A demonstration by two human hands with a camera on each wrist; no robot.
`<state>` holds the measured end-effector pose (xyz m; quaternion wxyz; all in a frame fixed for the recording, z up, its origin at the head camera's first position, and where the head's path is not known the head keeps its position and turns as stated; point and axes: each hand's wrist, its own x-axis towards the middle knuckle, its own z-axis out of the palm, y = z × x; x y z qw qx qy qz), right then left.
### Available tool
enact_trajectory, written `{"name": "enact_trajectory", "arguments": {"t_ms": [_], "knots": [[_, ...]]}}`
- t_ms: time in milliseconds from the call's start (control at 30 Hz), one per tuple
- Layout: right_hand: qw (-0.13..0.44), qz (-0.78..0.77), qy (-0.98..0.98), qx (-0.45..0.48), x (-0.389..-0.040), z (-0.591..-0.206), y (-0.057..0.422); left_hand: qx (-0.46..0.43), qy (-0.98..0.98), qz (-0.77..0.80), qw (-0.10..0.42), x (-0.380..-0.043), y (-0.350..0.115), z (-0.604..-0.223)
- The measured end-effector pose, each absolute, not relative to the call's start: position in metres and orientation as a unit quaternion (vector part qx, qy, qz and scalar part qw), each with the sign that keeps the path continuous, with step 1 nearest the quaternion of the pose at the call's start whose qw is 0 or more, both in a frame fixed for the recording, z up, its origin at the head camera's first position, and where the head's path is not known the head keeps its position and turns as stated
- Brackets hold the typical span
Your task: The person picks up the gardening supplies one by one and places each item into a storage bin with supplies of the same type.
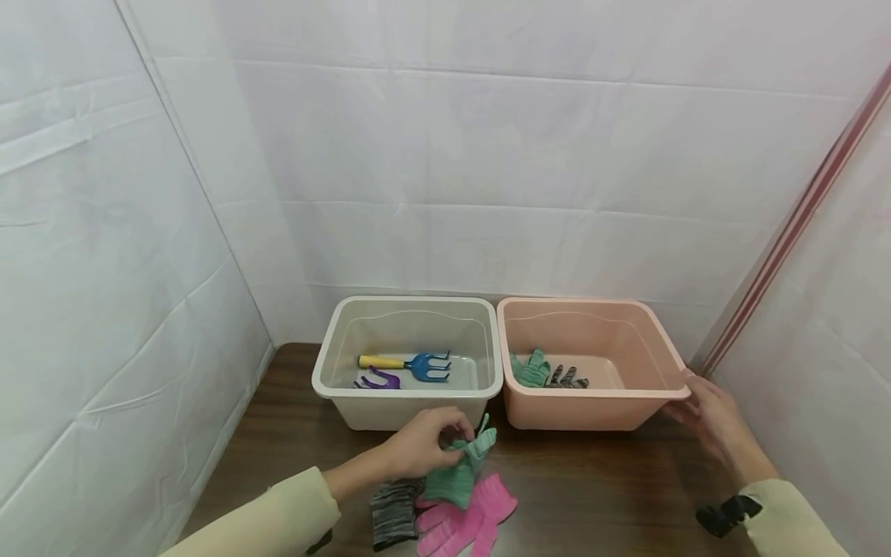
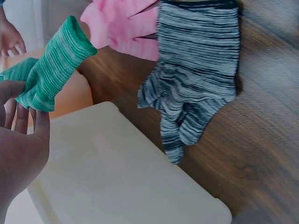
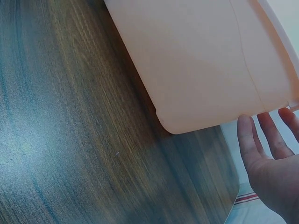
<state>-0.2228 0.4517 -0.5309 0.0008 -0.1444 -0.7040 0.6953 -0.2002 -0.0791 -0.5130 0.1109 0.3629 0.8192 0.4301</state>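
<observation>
My left hand (image 1: 426, 447) pinches a green striped knit glove (image 1: 451, 483) between thumb and fingers, in front of the off-white bin. In the left wrist view the cuff of this green glove (image 2: 63, 60) points up and away from the fingers. Below lie a black-and-grey striped glove (image 2: 198, 56) and a pink glove (image 1: 480, 512) on the table. My right hand (image 1: 717, 422) is at the right front corner of the peach bin (image 1: 578, 411). Its extended fingertips touch the bin's side under the rim, as the right wrist view shows.
Inside the off-white bin (image 1: 411, 410) are a yellow-handled blue hand rake (image 1: 421, 367) and a purple claw-like piece (image 1: 381, 379). Another green glove (image 1: 533, 370) and a dark striped glove (image 1: 567, 379) lie in the peach bin. White sheeting (image 1: 445, 155) surrounds the brown wooden table (image 1: 592, 495).
</observation>
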Motion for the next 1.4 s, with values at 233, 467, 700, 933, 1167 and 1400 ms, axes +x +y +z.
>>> {"name": "enact_trajectory", "arguments": {"t_ms": [233, 467, 700, 933, 1167, 1400], "knots": [[0.0, 0.704, -0.698, -0.131, -0.222, -0.531, 0.453, 0.356, 0.813, 0.444, 0.121, -0.201, -0.074, -0.503], [0.003, 0.715, -0.689, -0.119, -0.221, -0.532, 0.454, 0.348, 0.811, 0.455, 0.117, -0.206, -0.068, -0.492], [0.001, 0.697, -0.706, -0.122, -0.221, -0.532, 0.453, 0.345, 0.801, 0.473, 0.122, -0.207, -0.058, -0.48], [0.0, 0.716, -0.686, -0.126, -0.221, -0.53, 0.453, 0.348, 0.793, 0.487, 0.112, -0.206, -0.048, -0.47], [-0.001, 0.724, -0.679, -0.119, -0.222, -0.529, 0.454, 0.358, 0.786, 0.495, 0.098, -0.209, -0.041, -0.461], [-0.006, 0.735, -0.668, -0.116, -0.221, -0.526, 0.453, 0.363, 0.785, 0.494, 0.091, -0.212, -0.036, -0.455]]}}
